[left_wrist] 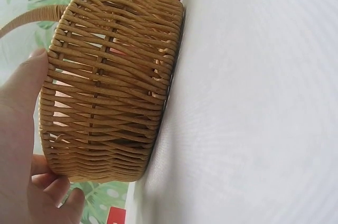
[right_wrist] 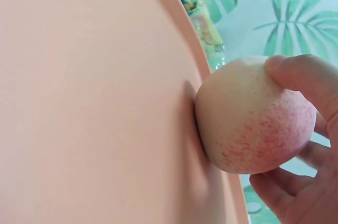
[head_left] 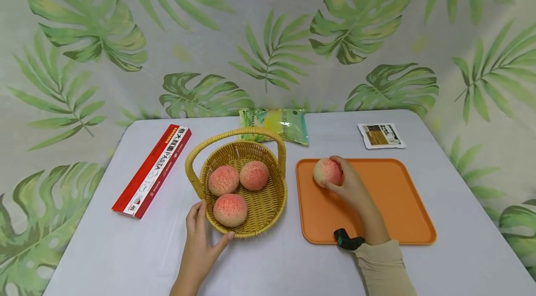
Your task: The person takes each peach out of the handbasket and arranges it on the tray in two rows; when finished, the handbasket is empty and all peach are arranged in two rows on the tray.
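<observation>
My left hand (head_left: 200, 240) holds the near-left rim of a yellow wicker basket (head_left: 274, 214), thumb at its front and fingers round its left side. Inside the basket lie three pink-and-cream peaches: a left peach (head_left: 224, 180), a right peach (head_left: 254, 175) and a near peach (head_left: 230, 210). In the left wrist view, the basket's woven side (left_wrist: 111, 92) stands on the white table. With thumb and fingers, my right hand (head_left: 349, 184) grips another peach (right_wrist: 253, 118) at the far left of an orange tray (head_left: 389, 193), its pale underside right at the tray's surface.
A red-and-white pasta box (head_left: 152, 170) lies slanted left of the basket. Behind the basket is a green-yellow packet (head_left: 289, 126), partly hidden by the tall handle (head_left: 234, 132). Beyond the tray lies a small white pouch (head_left: 381, 136). Leaf-print cloth hangs along the table's back.
</observation>
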